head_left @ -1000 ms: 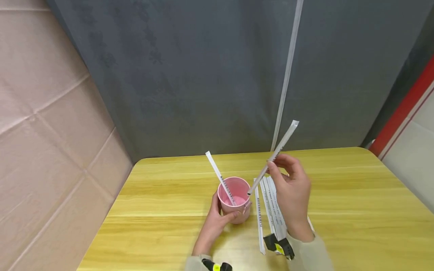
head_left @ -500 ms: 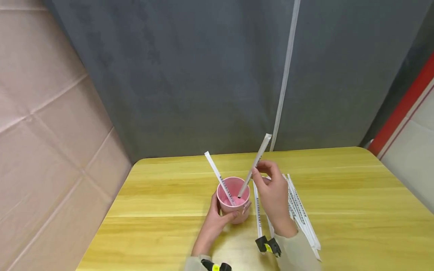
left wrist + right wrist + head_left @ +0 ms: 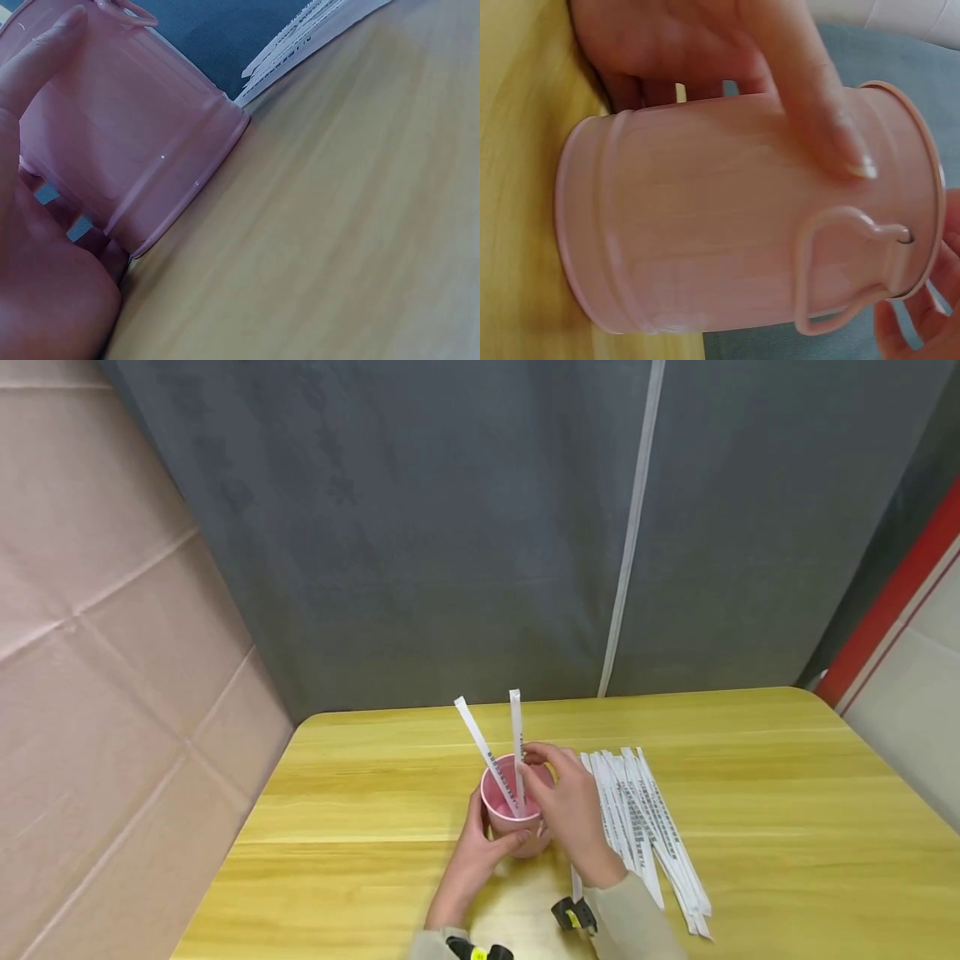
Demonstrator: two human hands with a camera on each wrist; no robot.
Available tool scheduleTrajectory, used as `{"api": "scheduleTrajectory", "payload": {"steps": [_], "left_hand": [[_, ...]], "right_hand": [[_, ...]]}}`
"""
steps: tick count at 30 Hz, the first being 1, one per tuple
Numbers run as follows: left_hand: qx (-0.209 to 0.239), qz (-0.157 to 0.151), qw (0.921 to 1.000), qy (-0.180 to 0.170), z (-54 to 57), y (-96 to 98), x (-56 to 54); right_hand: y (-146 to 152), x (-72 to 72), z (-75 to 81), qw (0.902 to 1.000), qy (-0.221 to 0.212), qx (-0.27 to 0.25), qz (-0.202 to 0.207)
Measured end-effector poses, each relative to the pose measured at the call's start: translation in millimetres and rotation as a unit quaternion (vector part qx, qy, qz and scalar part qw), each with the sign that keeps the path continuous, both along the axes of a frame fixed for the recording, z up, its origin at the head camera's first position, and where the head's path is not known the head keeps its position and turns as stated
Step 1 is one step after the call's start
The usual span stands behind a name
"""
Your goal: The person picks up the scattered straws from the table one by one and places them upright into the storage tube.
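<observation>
A small pink bucket [image 3: 497,810] with a looped side handle [image 3: 804,277] stands upright on the table. My left hand [image 3: 474,852] grips it from the left, thumb across its near side and fingers behind. One white paper-wrapped straw [image 3: 474,727] leans inside it to the left. My right hand [image 3: 573,810] is at the bucket's right rim and pinches a second paper-wrapped straw [image 3: 516,718], which stands nearly upright with its lower end inside. In the right wrist view, the right hand's fingers [image 3: 930,315] show beyond the rim; the straw is hidden there.
Several more paper-wrapped straws [image 3: 637,814] lie in a loose fan on the wooden table [image 3: 360,827], right of the bucket and partly under my right forearm. A dark grey curtain [image 3: 420,568] hangs behind the table's far edge.
My right hand has moved left and down with the straw, from right of the bucket to over its rim. The straw has gone from slanted to nearly upright inside. My left hand stays put.
</observation>
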State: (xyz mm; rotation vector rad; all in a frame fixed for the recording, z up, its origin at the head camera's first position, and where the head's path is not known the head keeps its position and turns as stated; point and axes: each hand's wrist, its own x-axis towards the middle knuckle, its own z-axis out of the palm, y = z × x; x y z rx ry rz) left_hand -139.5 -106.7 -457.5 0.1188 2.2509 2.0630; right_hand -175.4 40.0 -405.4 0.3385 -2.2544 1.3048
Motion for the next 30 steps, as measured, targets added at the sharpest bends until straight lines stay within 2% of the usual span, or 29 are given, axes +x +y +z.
{"api": "scheduleTrajectory", "payload": {"steps": [2, 5, 11, 15, 17, 21, 24, 30], "left_hand": [[0.001, 0.0, 1.0, 0.0, -0.9, -0.3, -0.2], [-0.002, 0.002, 1.0, 0.002, -8.3, -1.1, -3.0], [-0.013, 0.005, 0.9999, 0.006, -20.5, -2.5, -9.2], [-0.014, 0.001, 0.9999, 0.002, -21.2, -2.4, -10.2], [-0.011, 0.001, 0.9999, -0.002, -14.7, -1.1, -7.7], [-0.014, 0.006, 0.9999, 0.003, -14.0, 0.2, -6.0], [-0.023, 0.01, 0.9997, 0.008, -20.9, -0.5, -8.2], [-0.022, 0.009, 0.9997, 0.011, -23.6, -1.9, -9.1]], "right_hand": [[-1, -0.3, -1.0, 0.9998, -0.016, 0.01, -0.006], [-3, -1.1, -2.1, 0.999, -0.032, 0.029, -0.01], [-5, -1.5, -3.3, 0.9958, -0.004, 0.084, -0.037], [-5, -1.1, -2.5, 0.993, -0.003, 0.109, -0.046], [-4, -0.8, -1.7, 0.9918, -0.013, 0.119, -0.045], [-4, -0.2, -1.2, 0.9905, -0.026, 0.129, -0.042], [-4, -0.5, -1.7, 0.9902, -0.026, 0.131, -0.041], [-4, -0.1, -1.5, 0.9902, -0.021, 0.134, -0.032]]}}
